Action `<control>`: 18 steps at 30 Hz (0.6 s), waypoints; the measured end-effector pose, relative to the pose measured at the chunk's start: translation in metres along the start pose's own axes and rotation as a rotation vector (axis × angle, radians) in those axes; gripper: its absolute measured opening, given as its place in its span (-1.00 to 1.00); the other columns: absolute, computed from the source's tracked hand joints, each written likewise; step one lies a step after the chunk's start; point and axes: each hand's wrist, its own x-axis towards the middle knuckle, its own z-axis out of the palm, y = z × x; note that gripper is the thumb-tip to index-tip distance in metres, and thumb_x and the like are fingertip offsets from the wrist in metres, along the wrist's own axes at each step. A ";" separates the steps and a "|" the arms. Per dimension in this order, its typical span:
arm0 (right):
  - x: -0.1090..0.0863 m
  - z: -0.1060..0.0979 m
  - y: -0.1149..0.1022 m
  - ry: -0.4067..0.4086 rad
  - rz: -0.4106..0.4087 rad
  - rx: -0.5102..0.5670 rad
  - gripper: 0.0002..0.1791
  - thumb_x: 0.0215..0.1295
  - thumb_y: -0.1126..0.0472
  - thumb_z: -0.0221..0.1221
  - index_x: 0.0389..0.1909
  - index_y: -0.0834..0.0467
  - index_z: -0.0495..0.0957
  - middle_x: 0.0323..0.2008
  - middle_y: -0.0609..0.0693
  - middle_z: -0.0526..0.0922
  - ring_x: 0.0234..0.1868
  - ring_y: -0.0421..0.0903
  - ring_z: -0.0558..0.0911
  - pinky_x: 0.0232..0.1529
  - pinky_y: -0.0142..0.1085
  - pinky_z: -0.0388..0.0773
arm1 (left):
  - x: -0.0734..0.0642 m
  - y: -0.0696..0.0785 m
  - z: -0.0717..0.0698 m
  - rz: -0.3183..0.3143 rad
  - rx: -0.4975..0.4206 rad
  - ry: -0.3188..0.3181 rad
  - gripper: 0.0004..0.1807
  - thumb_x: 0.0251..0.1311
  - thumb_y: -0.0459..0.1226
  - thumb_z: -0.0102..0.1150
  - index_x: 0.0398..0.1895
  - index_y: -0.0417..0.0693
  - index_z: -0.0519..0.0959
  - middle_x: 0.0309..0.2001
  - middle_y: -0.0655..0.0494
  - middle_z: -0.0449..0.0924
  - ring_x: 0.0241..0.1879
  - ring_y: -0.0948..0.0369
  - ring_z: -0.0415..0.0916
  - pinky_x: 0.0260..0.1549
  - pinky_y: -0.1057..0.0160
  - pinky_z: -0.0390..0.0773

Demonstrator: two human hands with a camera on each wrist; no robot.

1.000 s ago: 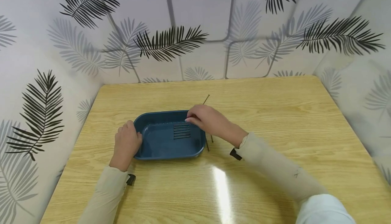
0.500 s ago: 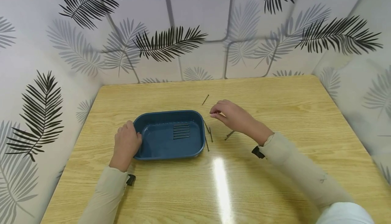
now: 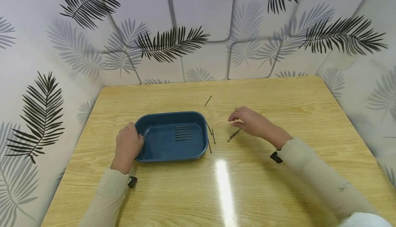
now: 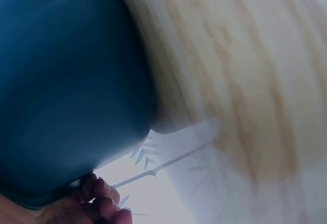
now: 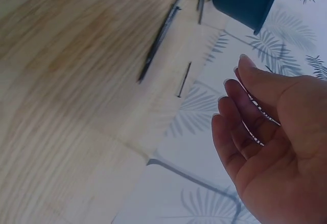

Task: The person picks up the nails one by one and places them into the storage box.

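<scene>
My left hand [image 3: 128,148] grips the left end of a dark blue plastic tray [image 3: 170,159], thumb inside the rim; its curled fingers [image 4: 104,196] show at the rim in the left wrist view. Inside the tray several nails [image 3: 184,133] lie side by side in a neat row. My right hand [image 3: 255,123] hovers over the table to the right, fingers loosely bent and nothing between them. Just below its fingertips lies a pair of nails [image 3: 233,136], seen close together in the right wrist view as long dark nails [image 5: 161,38].
More loose nails [image 3: 213,136] lie along the tray's right side, and a single nail [image 3: 208,101] sits behind it. The wooden table [image 3: 173,192] meets a leaf-patterned wall covering [image 3: 204,60] at the back.
My right hand has drawn back from over the tray and moved right, to above the pair of nails. My left hand and the tray have stayed put.
</scene>
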 end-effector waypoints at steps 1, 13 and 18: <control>-0.001 0.001 0.002 -0.010 0.001 0.001 -0.78 0.16 0.33 0.23 -0.14 0.23 0.59 -0.20 0.02 0.58 -0.14 -0.04 0.52 -0.12 -0.18 0.45 | 0.000 0.000 0.000 0.001 -0.001 -0.001 -0.77 0.16 -0.32 0.04 -0.32 -0.35 0.29 -0.42 -0.19 0.33 -0.41 -0.09 0.31 -0.46 0.00 0.28; -0.011 0.015 0.015 -0.136 0.008 0.024 -0.77 0.12 0.29 0.27 -0.16 0.19 0.61 -0.20 0.01 0.58 -0.13 -0.03 0.50 -0.12 -0.19 0.45 | -0.001 0.002 -0.001 -0.004 -0.004 -0.014 -0.77 0.17 -0.32 0.05 -0.32 -0.34 0.28 -0.42 -0.19 0.34 -0.41 -0.09 0.31 -0.45 0.00 0.28; -0.012 0.021 0.019 -0.140 -0.030 0.023 -0.77 0.06 0.28 0.31 -0.21 0.16 0.62 -0.24 -0.02 0.59 -0.16 -0.05 0.49 -0.14 -0.22 0.46 | 0.000 0.001 -0.001 -0.007 0.002 -0.011 -0.77 0.16 -0.33 0.05 -0.31 -0.35 0.29 -0.41 -0.19 0.35 -0.40 -0.09 0.32 -0.44 0.00 0.29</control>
